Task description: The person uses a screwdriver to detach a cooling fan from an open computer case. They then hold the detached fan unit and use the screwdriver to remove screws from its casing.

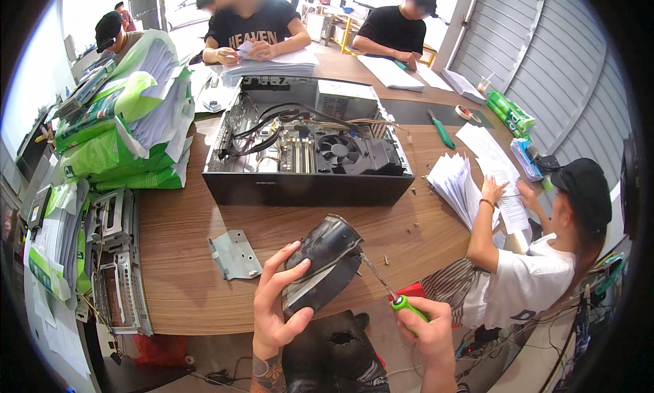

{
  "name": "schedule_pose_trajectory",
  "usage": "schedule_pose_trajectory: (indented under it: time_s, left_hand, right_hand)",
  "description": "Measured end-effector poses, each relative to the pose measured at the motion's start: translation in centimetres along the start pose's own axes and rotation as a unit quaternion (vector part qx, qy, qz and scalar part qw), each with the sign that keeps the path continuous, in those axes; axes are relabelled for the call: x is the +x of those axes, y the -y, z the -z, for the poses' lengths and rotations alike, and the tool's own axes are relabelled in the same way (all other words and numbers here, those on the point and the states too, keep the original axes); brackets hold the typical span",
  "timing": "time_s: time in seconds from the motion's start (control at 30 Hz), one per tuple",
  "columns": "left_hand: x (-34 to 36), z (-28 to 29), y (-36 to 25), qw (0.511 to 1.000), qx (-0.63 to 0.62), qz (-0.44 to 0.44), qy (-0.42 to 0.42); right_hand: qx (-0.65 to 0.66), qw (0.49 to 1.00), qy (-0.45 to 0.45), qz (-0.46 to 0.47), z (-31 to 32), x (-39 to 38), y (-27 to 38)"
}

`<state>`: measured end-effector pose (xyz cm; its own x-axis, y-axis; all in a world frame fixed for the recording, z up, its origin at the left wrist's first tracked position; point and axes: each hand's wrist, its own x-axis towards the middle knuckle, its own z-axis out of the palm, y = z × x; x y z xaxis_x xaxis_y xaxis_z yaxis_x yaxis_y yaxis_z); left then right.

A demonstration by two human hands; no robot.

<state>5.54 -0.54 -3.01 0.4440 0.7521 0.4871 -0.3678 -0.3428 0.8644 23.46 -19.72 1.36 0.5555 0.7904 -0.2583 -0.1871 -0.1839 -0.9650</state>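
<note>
My left hand (276, 301) grips a black curved plastic housing (327, 246), perhaps a fan shroud, tilted in the air over the table's near edge. In my right hand (430, 325) is a screwdriver (403, 302) with a green handle. Its shaft points up and left, and the tip meets the right side of the housing; what it touches there is too small to tell. Beyond my hands lies an opened black computer case (306, 190), with a cooling fan (337, 151), cables and boards showing inside. A grey metal plate (235, 254) rests left of my left hand.
Paper packs in green wrapping (129, 141) are heaped at the left, above a bare metal frame (122, 263). Loose screws (386, 260) dot the table (184, 236). Green-handled scissors (443, 130) lie farther right. A person (531, 263) sorts papers at the right; others sit across.
</note>
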Motion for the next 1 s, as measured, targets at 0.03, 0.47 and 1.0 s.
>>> schedule_pose_trajectory:
  time_s: [0.03, 0.47, 1.0]
  left_hand:
    - [0.0, 0.0, 0.0, 1.000, -0.002, 0.001, -0.001]
    - [0.1, 0.0, -0.1, 1.000, -0.009, 0.005, -0.002]
    - [-0.1, 0.1, 0.1, 1.000, -0.006, 0.005, -0.001]
  right_hand:
    - [0.000, 1.000, -0.001, 0.001, 0.0, 0.0, 0.0]
    - [-0.341, 0.870, -0.076, 0.348, -0.2, 1.3, -0.6]
    - [-0.432, 0.787, -0.120, 0.423, -0.9, 1.7, -0.1]
